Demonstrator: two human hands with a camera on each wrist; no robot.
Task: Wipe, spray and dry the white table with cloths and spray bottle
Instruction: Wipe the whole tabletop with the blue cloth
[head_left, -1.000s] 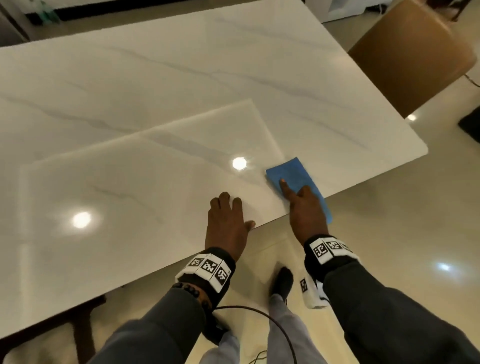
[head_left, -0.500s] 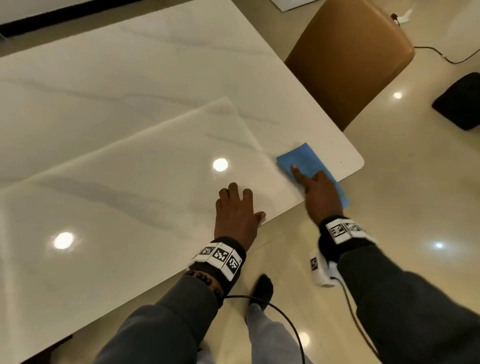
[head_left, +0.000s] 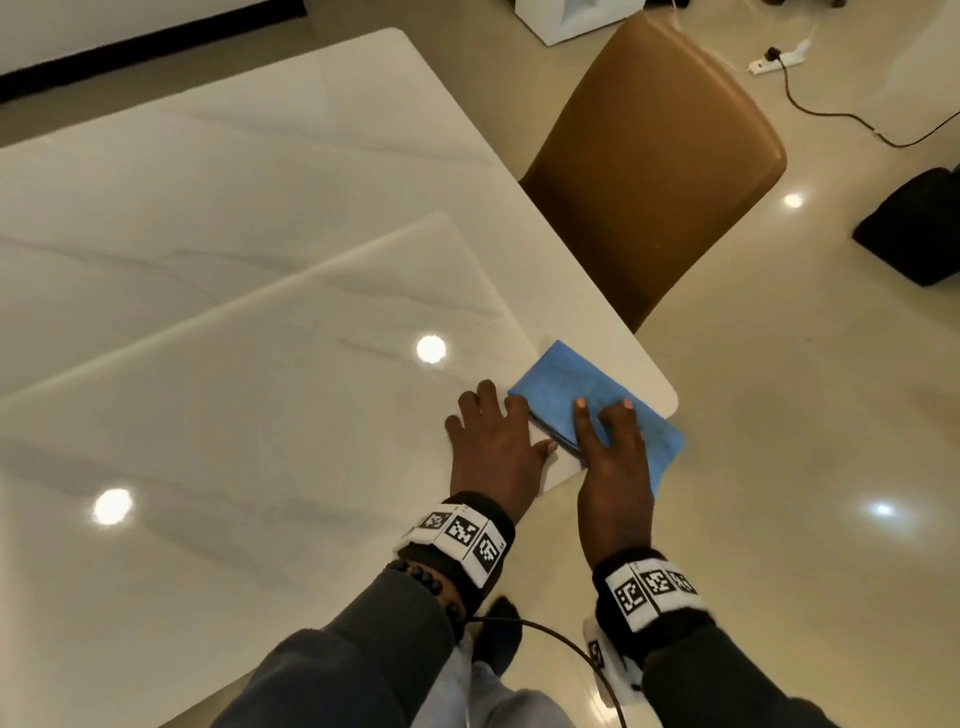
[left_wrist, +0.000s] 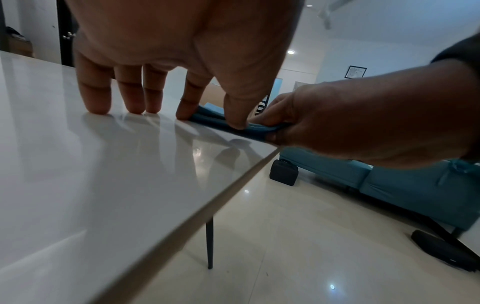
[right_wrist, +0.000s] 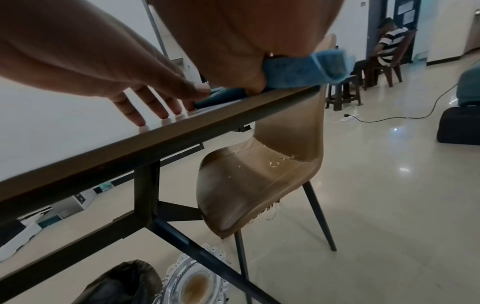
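Slippage worries me: my right hand (head_left: 615, 457) pinches the folded blue microfibre cloth (head_left: 582, 382) overhanging the glossy white marble worktop's (head_left: 260, 364) near-right corner, left hand (head_left: 493, 441) flat, fingers released.

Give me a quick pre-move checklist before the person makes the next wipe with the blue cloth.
1. Cloth lies on the table: ok, at the near right corner, one end hanging past the edge.
2. Right hand has the cloth: ok, fingers on top, thumb under the overhanging end.
3. Left hand braces the table: ok, fingers flat beside the cloth.
4. Cloth stays folded: ok, layers show at its edge.
5. Chair clear of the wipe path: ok, it stands beyond the table's right edge.
6. Spray bottle within reach: cannot tell, none in view.
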